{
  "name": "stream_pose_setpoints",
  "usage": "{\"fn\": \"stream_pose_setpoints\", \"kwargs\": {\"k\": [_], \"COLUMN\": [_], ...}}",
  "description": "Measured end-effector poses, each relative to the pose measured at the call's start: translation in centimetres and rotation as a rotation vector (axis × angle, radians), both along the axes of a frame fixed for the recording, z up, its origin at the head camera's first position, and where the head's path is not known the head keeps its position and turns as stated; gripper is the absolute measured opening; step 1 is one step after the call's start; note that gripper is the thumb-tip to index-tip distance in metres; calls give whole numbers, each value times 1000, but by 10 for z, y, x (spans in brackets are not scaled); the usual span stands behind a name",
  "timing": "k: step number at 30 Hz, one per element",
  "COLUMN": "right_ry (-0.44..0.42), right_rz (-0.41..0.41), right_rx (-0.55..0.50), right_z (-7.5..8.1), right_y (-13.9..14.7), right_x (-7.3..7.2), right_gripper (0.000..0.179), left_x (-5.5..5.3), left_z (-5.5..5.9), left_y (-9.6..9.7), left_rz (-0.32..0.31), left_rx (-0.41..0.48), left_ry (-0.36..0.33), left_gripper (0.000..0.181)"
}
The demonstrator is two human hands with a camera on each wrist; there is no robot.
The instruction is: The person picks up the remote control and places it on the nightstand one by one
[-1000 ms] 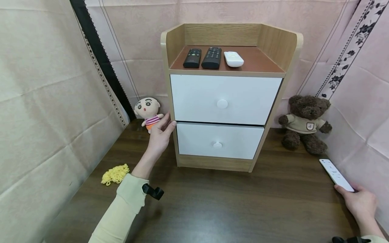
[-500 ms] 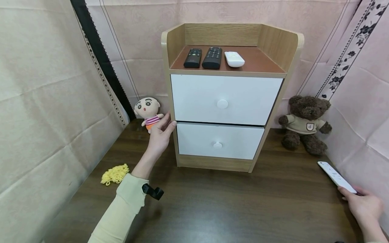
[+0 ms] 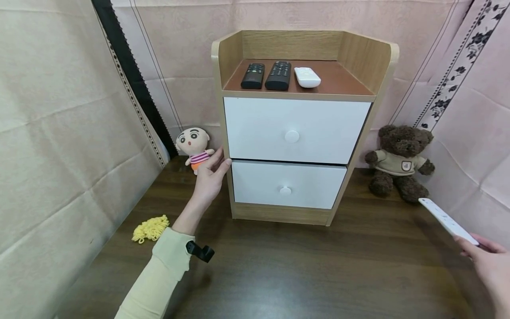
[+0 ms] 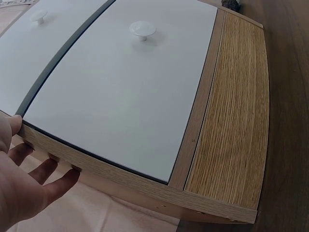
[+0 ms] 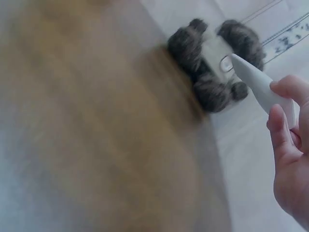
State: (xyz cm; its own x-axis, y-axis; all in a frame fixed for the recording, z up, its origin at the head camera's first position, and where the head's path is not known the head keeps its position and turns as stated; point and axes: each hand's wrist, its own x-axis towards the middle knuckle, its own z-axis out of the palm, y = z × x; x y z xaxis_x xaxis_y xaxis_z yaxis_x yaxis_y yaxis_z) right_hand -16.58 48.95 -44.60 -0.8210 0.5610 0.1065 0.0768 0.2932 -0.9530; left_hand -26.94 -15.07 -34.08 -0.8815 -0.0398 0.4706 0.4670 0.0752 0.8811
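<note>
A small wooden cabinet (image 3: 280, 215) with two white drawers stands at the back of the table. My left hand (image 3: 209, 177) grips its left side edge; in the left wrist view the thumb lies at the front edge and the fingertips touch the side panel. At the far right my right hand (image 3: 488, 263) pinches a long white remote control (image 3: 448, 220) by its near end, thumb on one side and fingers on the other. The remote is raised off the table, its far end pointing towards the teddy bear (image 3: 402, 164).
Two black remotes (image 3: 278, 76) and a white one (image 3: 307, 77) lie on the cabinet's top shelf. Beside the left hand stands a doll (image 3: 193, 144) in a striped shirt. Yellow yarn (image 3: 150, 229) lies on the dark wooden table (image 3: 318, 266). Cloth curtains (image 3: 79, 133) enclose the sides.
My right hand, with the white remote, has risen off the table and come to the right and nearer. The left hand stays at the cabinet's edge.
</note>
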Motion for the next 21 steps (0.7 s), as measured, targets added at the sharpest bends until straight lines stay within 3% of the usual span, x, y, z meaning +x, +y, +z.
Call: {"fn": "stream_pose_setpoints", "kwargs": {"k": [3,7,21], "right_ry": [98,225,393], "right_rz": [48,106,198], "right_rx": [-4,-84,-251], "right_z": [12,28,72], "right_y": [-5,-18,-59], "right_x": [0,0,-7], "right_gripper": [47,47,38], "left_x": [1,2,3], "left_z": [1,2,2], "left_y": [0,0,1], "left_rz": [-3,-1,-5], "left_rx": [-5,-15,1], "left_ry": [-3,-3,-19], "left_gripper": [53,54,55]}}
